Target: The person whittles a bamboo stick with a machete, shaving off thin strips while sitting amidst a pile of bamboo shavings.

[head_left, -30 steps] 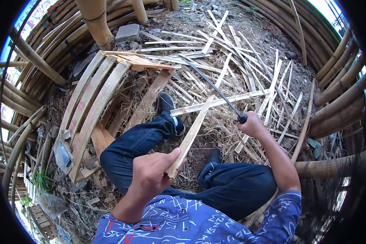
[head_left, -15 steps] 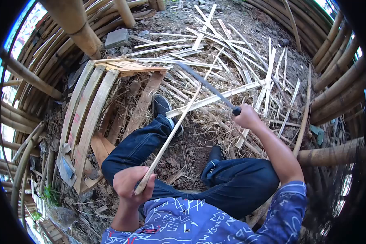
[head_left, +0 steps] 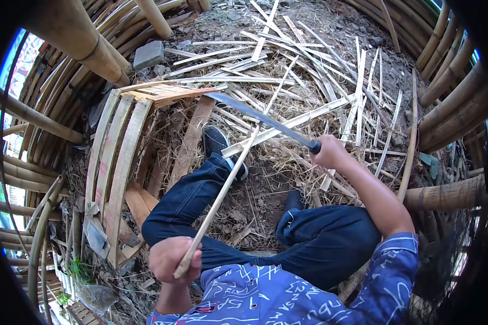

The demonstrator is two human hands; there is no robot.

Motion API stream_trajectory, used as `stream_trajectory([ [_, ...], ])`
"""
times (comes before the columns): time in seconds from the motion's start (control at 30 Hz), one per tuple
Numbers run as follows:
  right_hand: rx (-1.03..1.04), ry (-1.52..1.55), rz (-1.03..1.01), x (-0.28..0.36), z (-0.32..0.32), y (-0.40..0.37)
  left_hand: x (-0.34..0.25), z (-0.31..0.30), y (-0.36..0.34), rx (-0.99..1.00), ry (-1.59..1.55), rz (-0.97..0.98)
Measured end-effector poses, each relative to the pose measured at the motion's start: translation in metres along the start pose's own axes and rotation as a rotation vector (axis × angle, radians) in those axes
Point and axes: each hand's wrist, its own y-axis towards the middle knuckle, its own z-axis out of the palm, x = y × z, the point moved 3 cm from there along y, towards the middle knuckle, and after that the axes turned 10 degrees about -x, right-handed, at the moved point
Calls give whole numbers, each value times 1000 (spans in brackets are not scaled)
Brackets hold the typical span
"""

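A long thin bamboo strip (head_left: 222, 192) has its near end in my left hand (head_left: 171, 260), whose fingers are wrapped round it. From there it slants up and away to the right. My right hand (head_left: 331, 153) grips the black handle of a long-bladed knife (head_left: 265, 120). The blade points to the upper left and crosses the strip; whether the two touch, I cannot tell. Beneath them lies a wider pale slat (head_left: 303, 125), its near end beside my shoe (head_left: 216, 142).
A slatted wooden crate (head_left: 122, 162) stands at the left. Split bamboo strips (head_left: 238, 65) lie scattered over straw and soil ahead. A grey block (head_left: 148, 54) is at the upper left. Bamboo poles (head_left: 455, 122) rise on both sides, and one pole (head_left: 444, 193) juts in at the right.
The knife's blade now lies flatter, with its tip further left, near the crate's top corner. My left hand has moved slightly lower. The whole view has shifted a little.
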Motion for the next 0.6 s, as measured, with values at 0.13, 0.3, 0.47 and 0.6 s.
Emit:
stream_trajectory([
  [0.13, 97, 35, 239, -21, -2, 9, -1, 7, -1, 37, -19, 70],
  [0.3, 26, 45, 132, 3, -21, -6, 4, 7, -1, -56, -49, 35],
  [0.47, 11, 110, -246, 49, -19, -24, 6, 3, 1, -56, 29, 12],
  [0.6, 88, 143, -61, 44, -17, -11, -26, -11, -1, -160, 74, -52],
])
